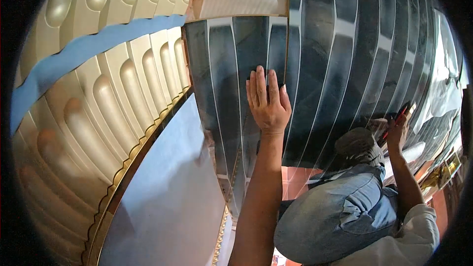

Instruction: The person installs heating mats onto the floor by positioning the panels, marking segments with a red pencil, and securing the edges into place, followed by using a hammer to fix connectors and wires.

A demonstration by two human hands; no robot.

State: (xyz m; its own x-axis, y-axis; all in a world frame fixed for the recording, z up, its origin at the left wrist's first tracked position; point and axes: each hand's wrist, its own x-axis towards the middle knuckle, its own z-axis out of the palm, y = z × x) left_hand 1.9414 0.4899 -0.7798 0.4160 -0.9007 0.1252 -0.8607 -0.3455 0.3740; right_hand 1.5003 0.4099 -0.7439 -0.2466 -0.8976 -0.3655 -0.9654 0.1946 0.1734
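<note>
My left hand (268,108) lies flat on a smaller dark panel (221,69) with pale lines, its fingers stretched out and pointing away from me. That panel sits beside a larger dark glossy sheet (315,69) marked with long white lines. Over to the right, my right hand (398,133) is closed around a slim red-and-black tool (400,113), low over the large sheet. The fingers partly hide the tool, so I cannot make out its exact kind. A pale bit shows by its upper end.
Gold fluted panels (111,96) fill the left, crossed by a blue strip (64,56). A pale blue sheet (167,192) lies nearer. My bent knee (315,221) and shoe (357,143) are between my arms. Clear plastic film (441,74) hangs at far right; reddish floor tiles (300,175) show below.
</note>
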